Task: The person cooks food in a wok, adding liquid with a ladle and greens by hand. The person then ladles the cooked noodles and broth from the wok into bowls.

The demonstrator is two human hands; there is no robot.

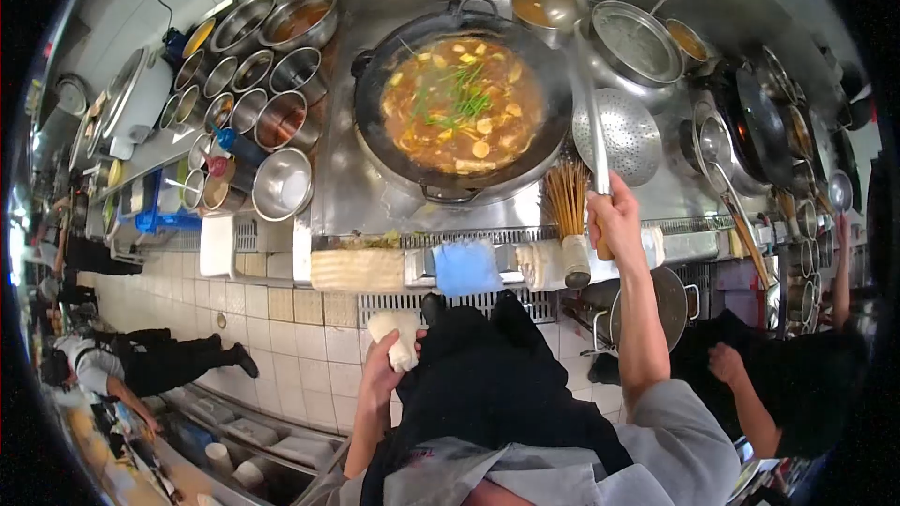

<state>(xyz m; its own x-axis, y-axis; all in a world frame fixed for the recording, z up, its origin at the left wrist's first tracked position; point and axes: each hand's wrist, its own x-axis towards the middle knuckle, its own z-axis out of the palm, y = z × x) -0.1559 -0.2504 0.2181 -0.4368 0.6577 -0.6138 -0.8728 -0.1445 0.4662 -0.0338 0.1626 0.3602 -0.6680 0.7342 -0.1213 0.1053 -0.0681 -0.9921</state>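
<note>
My right hand [616,215] is closed around the wooden handle of a long metal ladle [592,112], whose bowl is up by a small pot at the back of the stove. My left hand [382,370] grips a folded pale cloth [395,337] low in front of me, left of my black apron. A big black wok [553,103] sits on the steel stove, full of reddish-brown stew [427,103] with green strips on top. Right of the wok lies a round perforated strainer [619,136], and a bamboo brush [566,201] stands near my right hand.
Metal bowls [282,184] crowd the left counter. Folded towels, one blue [467,267], line the stove's front edge. Below right is a large pan [653,314]. Co-workers are at the left [141,370] and close at the right [806,375]. More woks [759,126] stand back right.
</note>
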